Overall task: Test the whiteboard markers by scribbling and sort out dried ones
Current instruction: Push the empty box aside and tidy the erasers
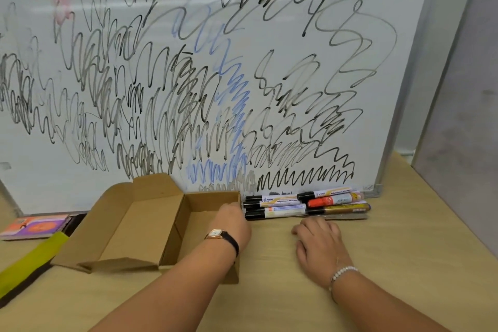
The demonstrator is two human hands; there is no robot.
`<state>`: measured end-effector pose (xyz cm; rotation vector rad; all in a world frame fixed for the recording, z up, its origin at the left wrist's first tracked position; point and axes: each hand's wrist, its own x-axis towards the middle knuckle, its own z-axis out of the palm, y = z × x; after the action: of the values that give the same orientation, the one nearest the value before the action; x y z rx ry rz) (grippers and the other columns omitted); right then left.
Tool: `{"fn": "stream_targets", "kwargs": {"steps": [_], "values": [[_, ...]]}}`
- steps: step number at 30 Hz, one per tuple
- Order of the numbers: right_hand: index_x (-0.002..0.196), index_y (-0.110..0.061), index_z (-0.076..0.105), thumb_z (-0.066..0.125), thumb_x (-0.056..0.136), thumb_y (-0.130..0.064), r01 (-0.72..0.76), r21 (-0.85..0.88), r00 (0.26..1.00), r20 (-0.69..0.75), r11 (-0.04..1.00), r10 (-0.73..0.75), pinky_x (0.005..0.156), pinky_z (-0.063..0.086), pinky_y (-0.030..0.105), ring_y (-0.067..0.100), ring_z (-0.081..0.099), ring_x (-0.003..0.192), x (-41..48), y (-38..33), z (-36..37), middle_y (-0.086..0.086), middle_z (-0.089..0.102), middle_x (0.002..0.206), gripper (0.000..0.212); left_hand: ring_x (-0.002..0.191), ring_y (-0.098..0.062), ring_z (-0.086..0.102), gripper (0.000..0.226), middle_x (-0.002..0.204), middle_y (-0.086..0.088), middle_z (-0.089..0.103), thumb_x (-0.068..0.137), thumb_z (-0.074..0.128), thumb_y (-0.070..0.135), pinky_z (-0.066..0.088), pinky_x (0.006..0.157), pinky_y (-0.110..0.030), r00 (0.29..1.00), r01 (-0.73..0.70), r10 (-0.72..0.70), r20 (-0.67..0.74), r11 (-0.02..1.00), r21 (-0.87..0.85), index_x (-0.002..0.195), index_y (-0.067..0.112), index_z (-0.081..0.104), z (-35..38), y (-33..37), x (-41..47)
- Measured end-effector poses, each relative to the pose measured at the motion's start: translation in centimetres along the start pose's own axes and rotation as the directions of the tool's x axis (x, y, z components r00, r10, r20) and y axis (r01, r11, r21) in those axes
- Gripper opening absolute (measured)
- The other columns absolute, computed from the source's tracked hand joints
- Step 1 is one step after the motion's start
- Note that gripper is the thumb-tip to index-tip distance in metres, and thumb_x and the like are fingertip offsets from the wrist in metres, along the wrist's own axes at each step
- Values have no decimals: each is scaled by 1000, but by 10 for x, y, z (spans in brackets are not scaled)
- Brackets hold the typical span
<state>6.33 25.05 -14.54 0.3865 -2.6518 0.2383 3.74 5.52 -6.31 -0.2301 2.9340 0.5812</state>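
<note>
Cardboard box (134, 224) lies open at left; markers (285, 209) lie stacked just right of it, at the whiteboard's (377, 89) foot. Left hand (231, 221) lies at their caps, its finger state not discernible; right hand (318, 245) rests flat, fingers relaxed. Barrels are probably light, stiff, smooth and prone to roll: pinch mid-barrel.

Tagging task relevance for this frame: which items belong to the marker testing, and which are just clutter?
Job:
- whiteboard, covered in scribbles
- whiteboard markers, piled at its foot
- open cardboard box, probably for sorting

Lying about:
- orange-and-purple packet, far left
- yellow-green object in front of it; can't tell what it is
</note>
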Motion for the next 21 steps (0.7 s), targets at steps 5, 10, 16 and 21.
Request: {"fn": "stream_targets", "kwargs": {"steps": [5,10,16,21], "values": [[85,-30,64,39,73,-31,8,-4,1000,17,1000,-8,75,39,32,13,53,81,0,0,-1,-13,55,82,28,107,-21,53,45,123,-5,49,98,38,48,45,85,-31,994,-93,94,46,995,-31,123,12,50,-4,-11,-4],[79,-30,65,40,71,-33,42,-58,999,23,997,-41,71,28,32,13,48,78,1,-3,-3,-11,56,79,27,121,-20,47,59,139,-1,40,96,28,57,43,93,-31,977,-210,210,-26,978,4,142,20,37,-17,-47,-18],[73,-32,64,38,71,-35,-25,-90,995,97,996,34,65,39,32,15,55,72,0,-20,-6,-11,57,75,26,110,-11,50,47,129,10,43,95,37,54,44,85,-27,931,-328,340,-132,939,107,135,29,43,-36,-96,-32],[72,-31,64,41,74,-33,69,-68,992,113,995,-61,68,28,28,10,51,72,-15,-43,-5,-15,57,73,23,113,-7,45,37,125,13,46,94,46,45,29,91,-23,810,-518,535,-240,845,135,128,31,52,-55,-131,-44]]}}
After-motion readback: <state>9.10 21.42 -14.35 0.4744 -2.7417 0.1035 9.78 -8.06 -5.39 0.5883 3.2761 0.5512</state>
